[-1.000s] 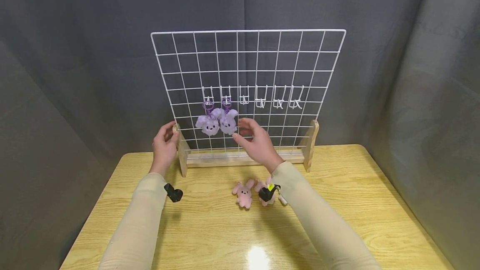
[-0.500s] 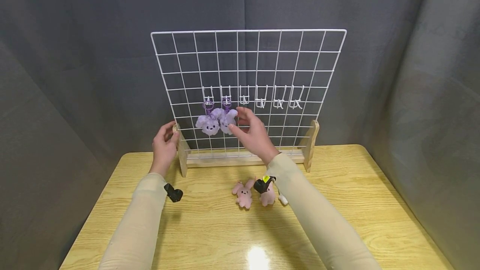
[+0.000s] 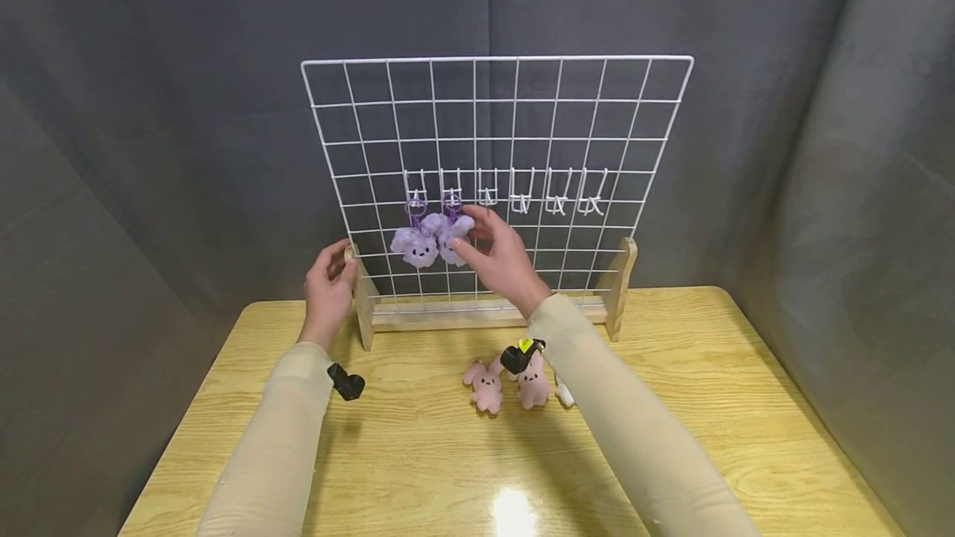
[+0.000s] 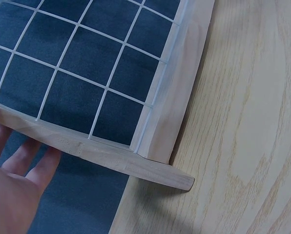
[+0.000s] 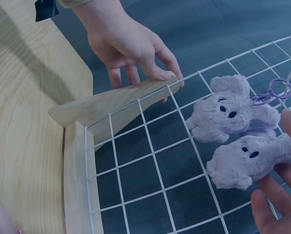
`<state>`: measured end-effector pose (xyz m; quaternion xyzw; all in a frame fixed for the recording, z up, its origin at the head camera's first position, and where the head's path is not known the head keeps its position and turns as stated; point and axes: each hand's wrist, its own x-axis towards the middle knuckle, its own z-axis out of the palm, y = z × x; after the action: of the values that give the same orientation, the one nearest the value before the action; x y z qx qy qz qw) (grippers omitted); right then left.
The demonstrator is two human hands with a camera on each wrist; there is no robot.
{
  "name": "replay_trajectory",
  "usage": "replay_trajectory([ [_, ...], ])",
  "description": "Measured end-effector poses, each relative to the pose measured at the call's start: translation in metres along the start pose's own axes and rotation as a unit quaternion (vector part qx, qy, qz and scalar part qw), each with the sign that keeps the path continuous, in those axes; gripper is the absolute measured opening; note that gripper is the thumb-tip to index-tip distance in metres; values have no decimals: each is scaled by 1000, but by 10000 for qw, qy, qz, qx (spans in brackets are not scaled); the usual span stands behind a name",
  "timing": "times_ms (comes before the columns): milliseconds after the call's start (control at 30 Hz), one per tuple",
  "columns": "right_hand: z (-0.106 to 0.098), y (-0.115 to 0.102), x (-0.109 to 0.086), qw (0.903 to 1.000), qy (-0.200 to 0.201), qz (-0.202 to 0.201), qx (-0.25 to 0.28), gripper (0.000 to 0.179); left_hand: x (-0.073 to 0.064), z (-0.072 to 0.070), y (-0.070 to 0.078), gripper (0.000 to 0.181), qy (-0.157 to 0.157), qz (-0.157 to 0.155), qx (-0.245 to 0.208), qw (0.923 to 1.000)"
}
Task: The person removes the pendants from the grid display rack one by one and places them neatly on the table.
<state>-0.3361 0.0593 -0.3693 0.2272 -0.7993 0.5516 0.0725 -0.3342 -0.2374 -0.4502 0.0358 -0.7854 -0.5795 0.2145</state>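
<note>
Right purple plush [image 5: 238, 164], face part-covered in head view; hands pinching: right hand [image 3: 506, 262] plush, left hand [image 3: 327, 297] wooden upright [image 4: 92, 149].

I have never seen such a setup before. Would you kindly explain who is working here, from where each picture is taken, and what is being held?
There is no machine: a person works with two bare hands. The wide view comes from a camera on the head; the two close views come from cameras on the wrists.

A white wire grid stands in a wooden stand on the table. The left hand grips the stand's side. The right hand touches the right purple plush, which hangs beside the left purple plush; whether it grips firmly, I cannot tell.

On the table lie two pink plushes and a white item, partly hidden by the right sleeve.
</note>
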Motion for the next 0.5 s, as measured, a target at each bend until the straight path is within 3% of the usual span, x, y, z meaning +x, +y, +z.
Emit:
replay_trajectory([
  [500, 0, -6, 4, 9988, -71, 116, 465, 51, -1, 0, 2, 39, -3, -12, -4, 10000],
])
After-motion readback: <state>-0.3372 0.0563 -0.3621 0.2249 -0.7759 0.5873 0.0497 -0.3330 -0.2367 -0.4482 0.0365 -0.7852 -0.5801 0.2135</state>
